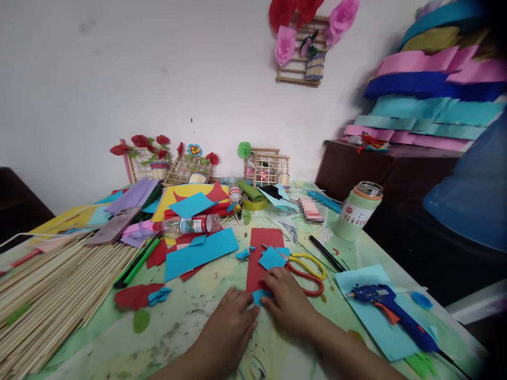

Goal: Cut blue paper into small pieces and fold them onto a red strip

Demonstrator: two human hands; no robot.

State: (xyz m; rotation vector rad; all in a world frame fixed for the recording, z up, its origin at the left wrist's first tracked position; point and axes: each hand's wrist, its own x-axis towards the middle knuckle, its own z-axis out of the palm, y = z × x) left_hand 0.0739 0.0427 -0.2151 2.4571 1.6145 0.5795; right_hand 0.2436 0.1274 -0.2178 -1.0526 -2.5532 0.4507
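Observation:
A small blue paper piece (pixel 260 296) is pinched between my two hands near the table's front. My left hand (pixel 233 326) has its fingers closed at the paper's left edge; my right hand (pixel 288 301) grips it from the right. Just beyond them lies a red paper strip (pixel 259 258), with another blue paper square (pixel 272 258) on top of it. Scissors with red and yellow handles (pixel 307 270) rest right beside my right hand, their blades partly covered by the blue square. Small folded blue paper bits (pixel 243 254) lie left of the strip.
Thin wooden sticks (pixel 59 295) cover the left side. A blue glue gun (pixel 396 311) lies on light blue paper (pixel 368 330) at right, near a green bottle (pixel 356 214) and a black pen (pixel 327 253). A plastic bottle (pixel 194 224) and a green cutter (pixel 138 261) lie left of centre.

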